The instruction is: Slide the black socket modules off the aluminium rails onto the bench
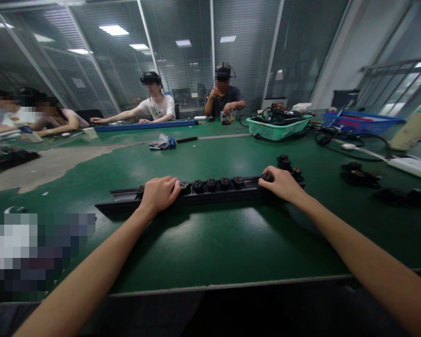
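A long black channel [203, 198] lies across the green table in front of me, with several round black socket modules [211, 184] in a row inside it. My left hand [160, 193] is closed over the channel's left part, its thumb beside a module in the row. What lies beneath its fingers is hidden. At the right part of the channel, my right hand [279, 183] pinches a black socket module with copper-coloured spots [267, 177]. More black modules [284, 161] sit just beyond that hand, partly hidden by it.
Loose black parts [359, 175] lie to the right, near a white power strip [416, 166]. A green basket [274, 130] of cables and a blue basket [365, 122] stand farther back. Gloves [162, 142] lie mid-table. Several people sit across and at the left.
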Tool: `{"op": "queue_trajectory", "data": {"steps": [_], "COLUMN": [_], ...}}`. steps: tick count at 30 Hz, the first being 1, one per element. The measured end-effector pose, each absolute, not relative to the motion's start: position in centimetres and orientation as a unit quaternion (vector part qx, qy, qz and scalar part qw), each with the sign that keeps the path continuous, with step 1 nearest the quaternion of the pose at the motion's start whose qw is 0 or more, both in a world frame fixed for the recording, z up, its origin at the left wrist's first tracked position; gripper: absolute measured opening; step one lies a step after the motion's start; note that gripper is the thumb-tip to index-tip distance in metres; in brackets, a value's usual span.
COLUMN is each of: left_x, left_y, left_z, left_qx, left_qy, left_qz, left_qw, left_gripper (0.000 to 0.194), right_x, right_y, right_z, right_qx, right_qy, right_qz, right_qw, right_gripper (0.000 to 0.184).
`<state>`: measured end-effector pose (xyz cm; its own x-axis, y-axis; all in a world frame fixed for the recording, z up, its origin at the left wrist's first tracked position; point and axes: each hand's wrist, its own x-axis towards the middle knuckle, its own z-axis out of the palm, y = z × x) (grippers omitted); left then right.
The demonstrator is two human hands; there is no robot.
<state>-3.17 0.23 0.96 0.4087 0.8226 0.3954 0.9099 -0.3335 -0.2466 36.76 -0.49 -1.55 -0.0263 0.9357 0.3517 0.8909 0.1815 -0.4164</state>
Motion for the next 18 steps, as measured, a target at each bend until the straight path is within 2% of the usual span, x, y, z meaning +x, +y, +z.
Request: {"op": "queue_trajectory", "data": {"steps": [10,18], "left_x": [-3.3,-3.2], "left_y": [0.4,0.3], "left_z": [0.8,0.9], "left_qx": [-0.809,-0.809], "left_qy": [-0.534,-0.534], "left_qz": [-0.089,-0.088], "left_qw": [0.228,0.229], "left_gripper": [0.055,0.055], "right_x": [36.9,37.8], "right_y": [-0.5,-0.7], "right_z": [-1.7,-0.8], "right_qx": [-0.656,-0.689], "right_qy": [-0.71,-0.688], "right_qz": [-0.003,0.007], "right_qw": [0.256,0.226], "right_gripper": [0.024,0.024]}}
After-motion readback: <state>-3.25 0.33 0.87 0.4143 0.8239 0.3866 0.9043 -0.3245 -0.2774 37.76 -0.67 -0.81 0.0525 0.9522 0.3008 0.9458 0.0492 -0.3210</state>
